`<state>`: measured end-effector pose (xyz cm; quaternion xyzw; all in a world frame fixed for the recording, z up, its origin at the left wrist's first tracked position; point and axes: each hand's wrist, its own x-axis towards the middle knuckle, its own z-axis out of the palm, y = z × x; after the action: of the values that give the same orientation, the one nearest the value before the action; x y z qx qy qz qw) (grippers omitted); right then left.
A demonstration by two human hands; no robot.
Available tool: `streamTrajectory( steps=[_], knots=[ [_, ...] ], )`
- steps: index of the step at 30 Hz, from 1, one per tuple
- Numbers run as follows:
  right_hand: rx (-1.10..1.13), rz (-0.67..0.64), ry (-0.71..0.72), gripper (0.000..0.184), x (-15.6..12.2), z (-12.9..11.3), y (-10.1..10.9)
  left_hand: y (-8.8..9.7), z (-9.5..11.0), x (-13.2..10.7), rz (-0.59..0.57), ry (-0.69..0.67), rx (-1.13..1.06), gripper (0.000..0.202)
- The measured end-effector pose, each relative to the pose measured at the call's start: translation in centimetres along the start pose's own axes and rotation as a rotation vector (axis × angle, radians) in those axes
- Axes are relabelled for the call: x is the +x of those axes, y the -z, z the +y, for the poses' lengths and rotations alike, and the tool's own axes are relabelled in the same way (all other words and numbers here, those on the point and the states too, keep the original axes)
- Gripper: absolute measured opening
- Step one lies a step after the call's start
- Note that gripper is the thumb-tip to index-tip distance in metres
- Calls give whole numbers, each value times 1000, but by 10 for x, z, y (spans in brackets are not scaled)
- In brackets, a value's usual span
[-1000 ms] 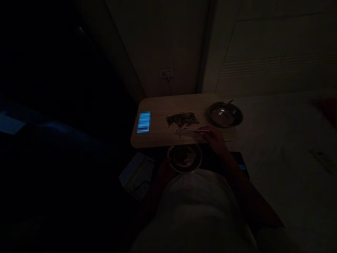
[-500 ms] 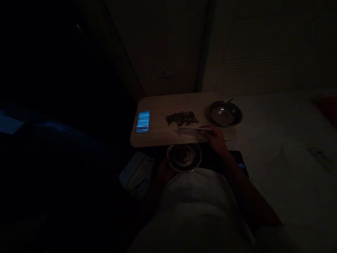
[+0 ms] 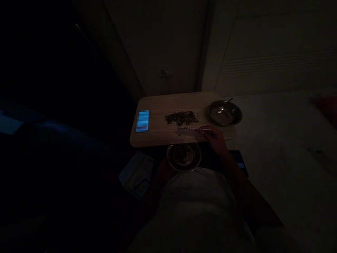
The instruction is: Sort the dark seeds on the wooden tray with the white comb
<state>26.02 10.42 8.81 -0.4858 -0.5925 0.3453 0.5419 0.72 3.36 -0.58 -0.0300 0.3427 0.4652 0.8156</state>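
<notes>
The room is very dark. My right hand [image 3: 216,137] is closed on one end of a pale ruler [image 3: 191,130] that lies along the near side of a small wooden table [image 3: 158,135]. Just beyond the ruler sits a pile of small dark bits [image 3: 181,118]. My left hand [image 3: 163,169] holds the rim of a round metal bowl [image 3: 184,157] below the table's front edge; the bowl has some of the same dark bits in it.
A lit phone [image 3: 143,120] lies on the table's left part. A second metal bowl [image 3: 225,113] stands at its right end. A pale packet [image 3: 137,174] lies on the floor to the left. A wall socket [image 3: 164,71] is behind the table.
Hardly anything has moved. The ruler and my right hand sit a touch farther from the table's front edge than a second ago.
</notes>
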Motion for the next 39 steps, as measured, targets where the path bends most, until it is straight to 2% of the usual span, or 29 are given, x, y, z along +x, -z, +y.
streamTrajectory(
  steps=[8,11,15,22,27,32,35,39],
  knots=[
    [-17,-63,19,20,-3,-5,1,0,0,-1,0,-10,12,26],
    [-19,-65,15,19,-4,-4,2,-1,-1,-3,1,-46,21,28],
    [-36,-48,19,19,-5,0,5,-4,-1,-4,23,-26,16,34],
    [0,-48,-22,22,-10,7,8,-9,0,-7,24,-12,1,33],
    [41,-104,-38,20,-13,3,10,-8,1,-6,11,14,2,35],
    [130,-102,-106,18,-17,-1,15,-5,0,-3,9,8,-13,34],
    [138,-54,-121,19,-17,2,19,-5,0,-3,2,11,-10,32],
    [134,142,-81,19,-12,11,22,-3,1,-2,9,21,-5,31]
  ],
)
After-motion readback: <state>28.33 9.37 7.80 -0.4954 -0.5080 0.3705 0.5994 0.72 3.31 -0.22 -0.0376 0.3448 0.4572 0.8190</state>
